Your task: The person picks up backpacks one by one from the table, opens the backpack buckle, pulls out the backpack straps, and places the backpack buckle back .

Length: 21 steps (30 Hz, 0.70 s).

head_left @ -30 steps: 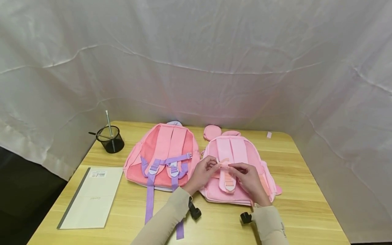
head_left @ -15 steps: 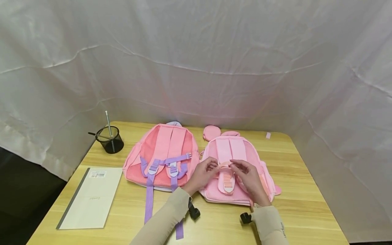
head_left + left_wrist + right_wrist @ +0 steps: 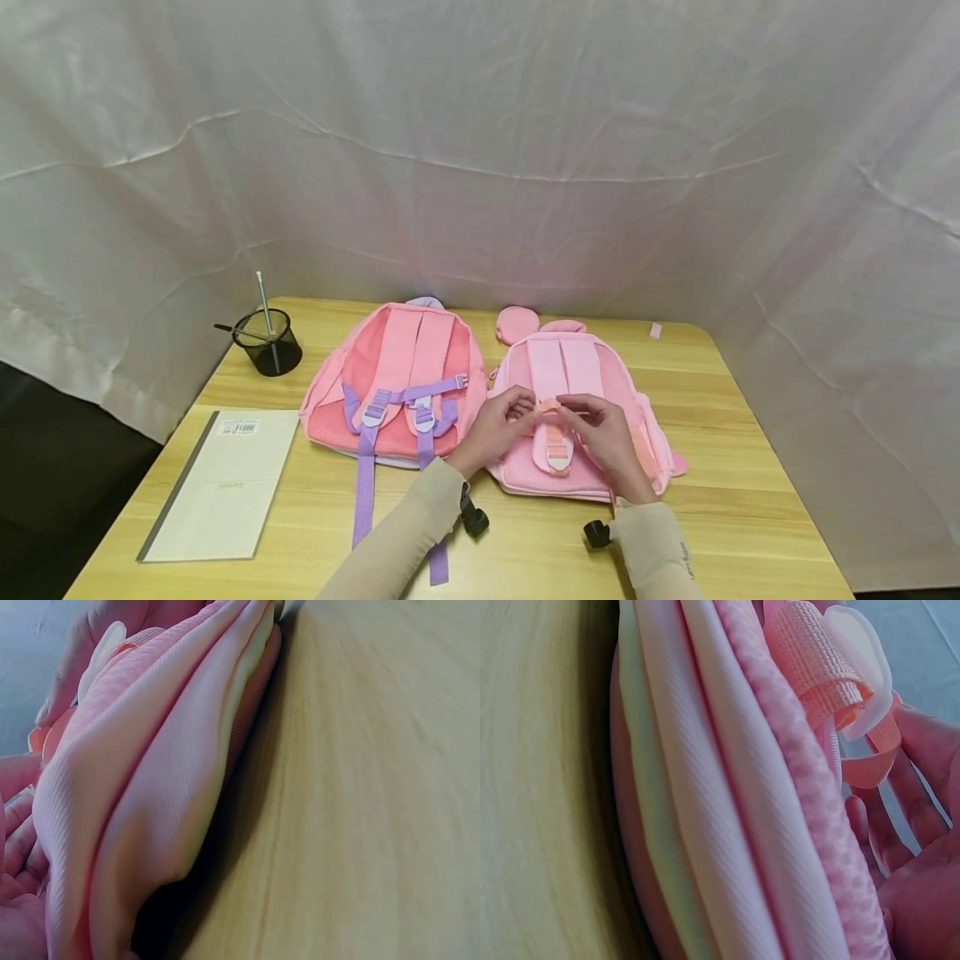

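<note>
A pale pink backpack (image 3: pixel 622 379) lies with its strap side up. Over its middle both hands pinch an orange webbing strap (image 3: pixel 551 406), the left hand (image 3: pixel 498 427) from one side and the right hand (image 3: pixel 609 435) from the other. Just below their fingertips is a padded shoulder-strap end with a white plastic buckle (image 3: pixel 557 462), orange webbing threaded through it. In the right wrist view the orange strap (image 3: pixel 874 761) bends in a loop behind the white buckle (image 3: pixel 866 656), at the right thumb. The backpack's side (image 3: pixel 161 780) hides part of the left hand (image 3: pixel 19 855).
A coral pink backpack (image 3: pixel 401 358) with purple straps (image 3: pixel 366 483) lies to the left, its strap ends trailing forward. Beyond it are a white notebook (image 3: pixel 217 492) and a black mesh pen cup (image 3: pixel 273 354). A round pink pouch (image 3: pixel 517 325) and a small pale tag (image 3: pixel 656 331) lie behind.
The orange strap between the fingertips has changed from a flat, raised end to an arched loop, then to a smaller fold. Both hands stay almost in place.
</note>
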Motion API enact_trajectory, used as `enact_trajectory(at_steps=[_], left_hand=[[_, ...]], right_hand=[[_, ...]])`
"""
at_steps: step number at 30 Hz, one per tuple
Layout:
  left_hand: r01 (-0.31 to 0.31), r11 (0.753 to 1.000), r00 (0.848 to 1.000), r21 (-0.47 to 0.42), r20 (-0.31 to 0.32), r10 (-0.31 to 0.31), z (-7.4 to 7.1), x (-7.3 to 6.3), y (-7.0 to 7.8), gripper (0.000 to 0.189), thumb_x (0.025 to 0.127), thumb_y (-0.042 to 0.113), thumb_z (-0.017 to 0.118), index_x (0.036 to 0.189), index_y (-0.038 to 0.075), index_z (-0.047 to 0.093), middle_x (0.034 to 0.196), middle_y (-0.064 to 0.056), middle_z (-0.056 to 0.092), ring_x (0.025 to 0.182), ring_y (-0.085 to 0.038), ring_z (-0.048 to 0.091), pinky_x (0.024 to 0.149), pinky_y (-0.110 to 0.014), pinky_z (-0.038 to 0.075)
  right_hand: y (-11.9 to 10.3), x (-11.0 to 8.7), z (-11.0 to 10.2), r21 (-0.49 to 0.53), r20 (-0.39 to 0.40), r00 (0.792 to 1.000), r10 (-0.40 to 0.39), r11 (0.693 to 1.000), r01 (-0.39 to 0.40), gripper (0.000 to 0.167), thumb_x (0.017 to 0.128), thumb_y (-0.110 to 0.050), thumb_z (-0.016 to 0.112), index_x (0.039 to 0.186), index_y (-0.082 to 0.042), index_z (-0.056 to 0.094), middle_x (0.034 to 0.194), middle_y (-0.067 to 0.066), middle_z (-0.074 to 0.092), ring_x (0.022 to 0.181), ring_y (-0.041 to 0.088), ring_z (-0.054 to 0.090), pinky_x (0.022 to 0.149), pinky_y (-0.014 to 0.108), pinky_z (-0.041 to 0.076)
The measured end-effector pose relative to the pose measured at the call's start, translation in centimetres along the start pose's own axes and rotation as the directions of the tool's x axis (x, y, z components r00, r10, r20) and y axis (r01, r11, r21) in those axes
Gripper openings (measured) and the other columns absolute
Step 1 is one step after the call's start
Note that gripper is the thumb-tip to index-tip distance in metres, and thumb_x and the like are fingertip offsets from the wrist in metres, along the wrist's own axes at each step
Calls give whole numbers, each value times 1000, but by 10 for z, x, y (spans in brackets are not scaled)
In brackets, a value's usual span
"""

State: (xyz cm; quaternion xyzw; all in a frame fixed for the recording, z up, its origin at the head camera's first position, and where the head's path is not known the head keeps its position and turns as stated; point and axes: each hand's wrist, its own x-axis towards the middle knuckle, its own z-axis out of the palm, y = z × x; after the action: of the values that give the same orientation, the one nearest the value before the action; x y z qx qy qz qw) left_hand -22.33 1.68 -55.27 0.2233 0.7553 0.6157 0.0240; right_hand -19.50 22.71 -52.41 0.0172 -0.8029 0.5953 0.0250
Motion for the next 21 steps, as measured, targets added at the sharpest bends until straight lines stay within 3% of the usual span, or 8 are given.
enact_trajectory(at_steps=[8, 11, 21], left_hand=[[1, 1000, 1000, -10, -23, -1, 1, 0, -2, 19, 99, 21, 71, 115, 11, 68, 103, -5, 72, 96, -13, 67, 89, -26, 56], [0, 1000, 1000, -23, -31, 0, 1, 0, -3, 19, 99, 20, 71, 115, 10, 69, 103, -6, 73, 96, -14, 67, 89, -26, 56], [3, 1000, 1000, 2, -24, -3, 1, -1, -1, 22, 99, 25, 73, 116, 11, 69, 102, -4, 72, 95, -13, 67, 88, -25, 56]], right_hand=[[3, 0, 2, 22, -51, 999, -19, 1000, 20, 29, 95, -19, 77, 121, -6, 75, 120, 17, 73, 95, 7, 66, 77, 19, 53], [4, 0, 2, 59, -68, 997, -19, 998, 24, 28, 95, -16, 77, 120, -5, 74, 120, 18, 73, 92, 7, 66, 72, 18, 53], [0, -2, 3, -21, 24, 997, -68, 997, 68, 28, 94, -21, 78, 117, -6, 77, 115, 15, 76, 95, 11, 67, 81, 19, 53]])
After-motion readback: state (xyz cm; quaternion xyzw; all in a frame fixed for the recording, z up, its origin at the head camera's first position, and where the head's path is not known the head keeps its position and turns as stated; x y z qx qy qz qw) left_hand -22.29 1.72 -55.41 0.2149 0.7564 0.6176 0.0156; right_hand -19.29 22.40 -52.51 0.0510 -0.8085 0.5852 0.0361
